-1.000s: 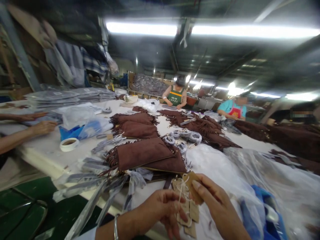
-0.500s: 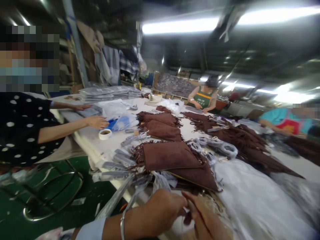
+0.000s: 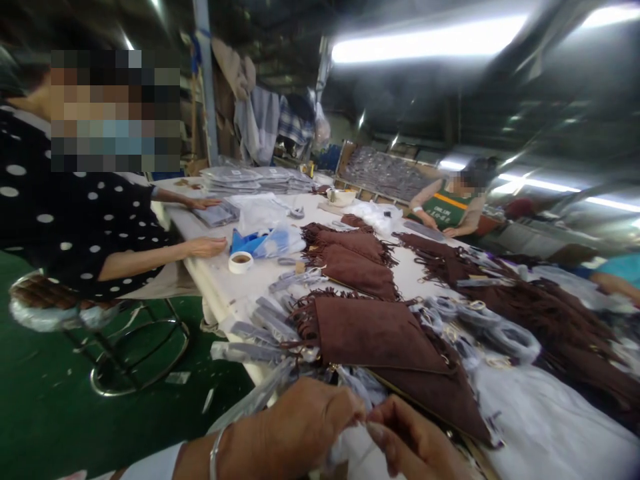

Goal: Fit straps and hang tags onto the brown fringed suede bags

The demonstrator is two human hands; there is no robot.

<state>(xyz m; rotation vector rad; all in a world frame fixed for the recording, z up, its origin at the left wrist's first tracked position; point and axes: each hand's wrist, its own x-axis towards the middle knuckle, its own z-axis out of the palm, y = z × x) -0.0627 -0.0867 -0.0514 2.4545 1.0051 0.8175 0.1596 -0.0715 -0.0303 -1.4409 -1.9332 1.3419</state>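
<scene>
At the bottom of the head view, my left hand (image 3: pixel 300 423), with a silver bangle at its wrist, is closed in a pinch. My right hand (image 3: pixel 423 440) is closed beside it, thumb and fingertips almost touching the left. Between them hangs a thin white sheet (image 3: pixel 363 457); whether it is plastic or paper I cannot tell. Just beyond lies a stack of brown fringed bags (image 3: pixel 367 333) with zipped edges. Grey straps in clear plastic (image 3: pixel 260 330) stick out over the table edge, left of the stack.
More brown bags (image 3: pixel 357 270) run up the white table (image 3: pixel 217 283). A tape roll (image 3: pixel 241 262) and blue-printed plastic (image 3: pixel 265 240) lie left. Wrapped strap coils (image 3: pixel 510 340) and white sheeting (image 3: pixel 555 417) are right. A co-worker in polka dots (image 3: pixel 80 227) reaches over the table; another wears a green apron (image 3: pixel 443 210).
My view has turned left, so the table and people appear further right. My hands stay close together, and the white sheet between them shows more. The co-worker at left still reaches over the table.
</scene>
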